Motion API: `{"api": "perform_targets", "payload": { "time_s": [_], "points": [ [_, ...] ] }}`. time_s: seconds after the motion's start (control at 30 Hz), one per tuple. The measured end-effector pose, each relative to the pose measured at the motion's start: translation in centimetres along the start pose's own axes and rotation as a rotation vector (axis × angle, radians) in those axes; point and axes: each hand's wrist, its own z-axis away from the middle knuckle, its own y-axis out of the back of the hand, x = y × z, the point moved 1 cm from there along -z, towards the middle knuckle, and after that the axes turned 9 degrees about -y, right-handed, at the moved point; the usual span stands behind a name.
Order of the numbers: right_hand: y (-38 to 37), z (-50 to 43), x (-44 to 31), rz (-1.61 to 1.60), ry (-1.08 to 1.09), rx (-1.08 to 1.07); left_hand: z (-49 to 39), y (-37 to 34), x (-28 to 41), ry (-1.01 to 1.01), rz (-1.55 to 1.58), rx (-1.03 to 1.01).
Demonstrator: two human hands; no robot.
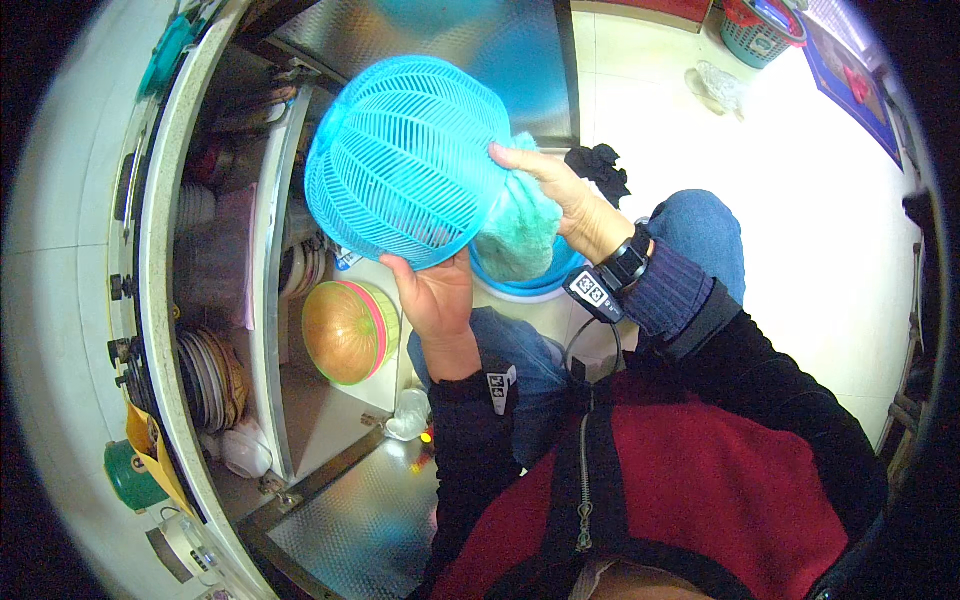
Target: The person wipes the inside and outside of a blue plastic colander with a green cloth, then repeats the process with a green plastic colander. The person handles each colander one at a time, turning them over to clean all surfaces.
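A light-blue slotted plastic basket (405,150) is held up in front of the open cabinet, its ribbed side facing me. My left hand (442,304) grips its near edge, thumb on the outside and the other fingers partly hidden beneath. At the basket's right side, my right hand (566,199) holds a pale green plush cloth (521,232), with the thumb against the basket. The cloth hangs over a blue basin (574,261) on the floor, which hides most of the basin.
Left of my knees, a round orange-and-green basket (341,334) rests in the cabinet bottom. Stacked plates (206,379) and a white bowl (246,450) fill the shelf. Patterned metal doors (360,517) stand open on both sides. Black cloth (598,171) and a plastic bag (720,86) lie on the floor.
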Motion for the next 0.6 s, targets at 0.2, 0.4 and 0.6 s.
{"api": "perform_targets", "payload": {
  "time_s": [0.2,0.4,0.6],
  "points": [
    [-1.2,0.4,-0.7,0.275,0.037,0.088,-0.1,0.1,0.4,0.015,0.041,-0.002],
    [-1.4,0.7,-0.6,0.429,0.084,0.185,-0.1,0.1,0.7,0.020,0.074,-0.008],
    [-0.4,-0.1,-0.3,0.641,0.088,0.223,-0.1,-0.2,0.7,-0.025,0.007,-0.032]
  ]
}}
